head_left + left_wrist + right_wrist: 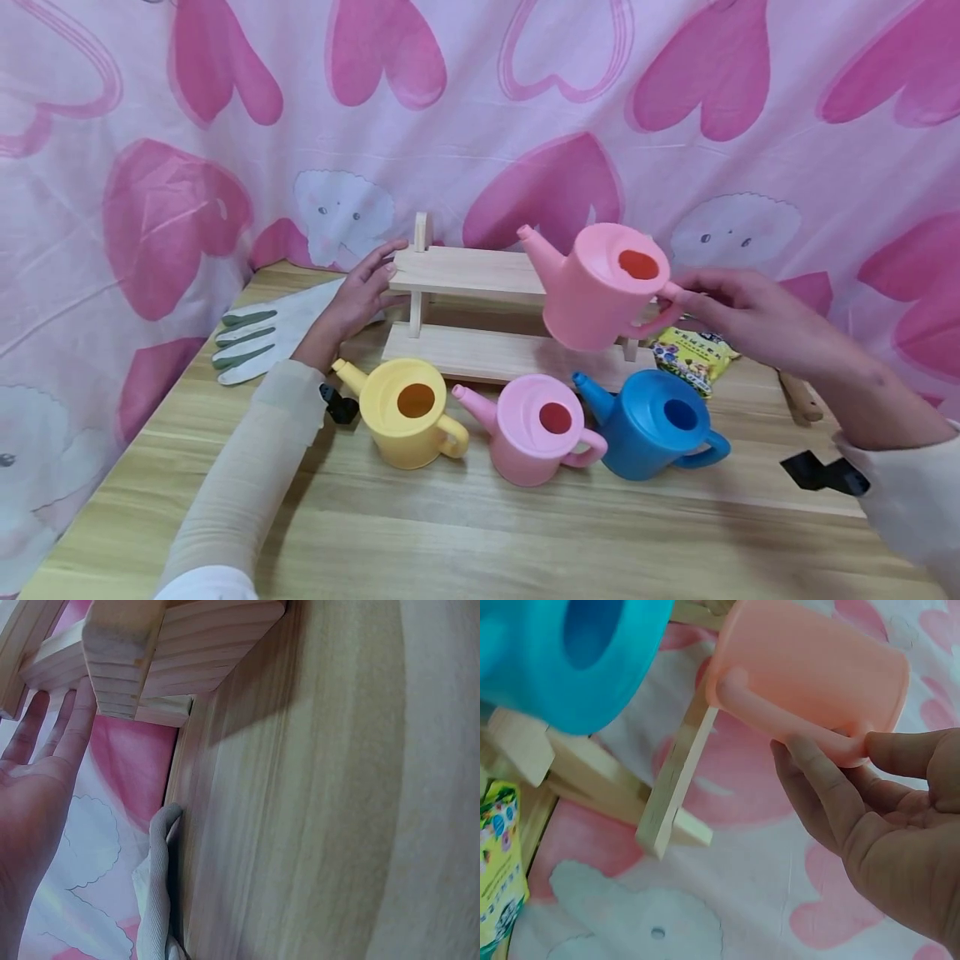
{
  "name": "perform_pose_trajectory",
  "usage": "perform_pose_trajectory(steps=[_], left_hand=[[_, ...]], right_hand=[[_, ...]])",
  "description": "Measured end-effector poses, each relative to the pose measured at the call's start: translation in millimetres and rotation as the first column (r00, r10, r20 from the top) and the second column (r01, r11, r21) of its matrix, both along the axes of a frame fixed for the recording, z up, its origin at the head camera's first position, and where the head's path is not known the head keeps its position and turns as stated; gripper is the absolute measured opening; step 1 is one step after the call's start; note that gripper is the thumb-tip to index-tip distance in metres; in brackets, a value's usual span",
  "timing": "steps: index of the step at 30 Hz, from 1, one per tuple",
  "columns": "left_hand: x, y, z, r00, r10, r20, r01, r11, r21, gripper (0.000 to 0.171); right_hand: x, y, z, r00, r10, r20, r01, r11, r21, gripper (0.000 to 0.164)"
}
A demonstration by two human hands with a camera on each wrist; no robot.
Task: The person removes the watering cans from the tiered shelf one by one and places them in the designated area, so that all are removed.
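Note:
My right hand (pixel 738 308) pinches the handle of a coral-pink watering can (pixel 596 287), also seen in the right wrist view (pixel 810 675). The can is held up in front of a two-tier wooden shelf (pixel 480 271), its spout towards the left. At the shelf's left end, my left hand (pixel 360 296) rests against the wood; the left wrist view shows its fingers (pixel 71 731) straight. Before the shelf, a yellow watering can (pixel 401 417), a pink watering can (pixel 532 433) and a blue watering can (pixel 652 429) stand in a row on the table.
White gloves with green-grey fingertips (pixel 273 329) lie left of the shelf. On its right are a yellow printed packet (pixel 693 354) and a wooden handle (pixel 801 396). A pink heart-patterned curtain (pixel 465 150) hangs directly behind the wood-grain table (pixel 450 542).

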State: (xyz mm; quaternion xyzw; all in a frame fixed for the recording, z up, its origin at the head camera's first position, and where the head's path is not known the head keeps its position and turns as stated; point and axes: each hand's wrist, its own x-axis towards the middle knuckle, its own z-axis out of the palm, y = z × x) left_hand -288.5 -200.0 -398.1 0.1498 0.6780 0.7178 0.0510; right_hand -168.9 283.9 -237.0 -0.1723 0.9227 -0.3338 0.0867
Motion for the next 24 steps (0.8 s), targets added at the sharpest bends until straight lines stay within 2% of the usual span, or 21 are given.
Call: perform_pose_trajectory(steps=[12, 17, 22, 24], left_hand=[[1.3, 1, 1.0, 1.0, 0.021, -0.006, -0.021, 1.0, -0.015, 0.048], [1.3, 1, 1.0, 1.0, 0.028, -0.006, -0.028, 0.999, -0.023, 0.049], [-0.1, 1, -0.7, 1.0, 0.026, -0.009, -0.026, 0.999, -0.023, 0.049], [-0.3, 2, -1.5, 1.0, 0.025, -0.014, -0.025, 0.999, -0.023, 0.049]], right_hand=[[14.5, 51, -13.5, 0.99, -0.117, -0.08, 0.116, 0.993, -0.016, 0.036], [21.9, 71, -18.4, 0.974, -0.211, -0.08, 0.212, 0.977, 0.002, 0.038], [25.0, 93, -25.9, 0.963, -0.259, -0.072, 0.26, 0.966, 0.0, 0.042], [26.7, 102, -30.0, 0.961, -0.268, -0.064, 0.267, 0.963, -0.023, 0.037]])
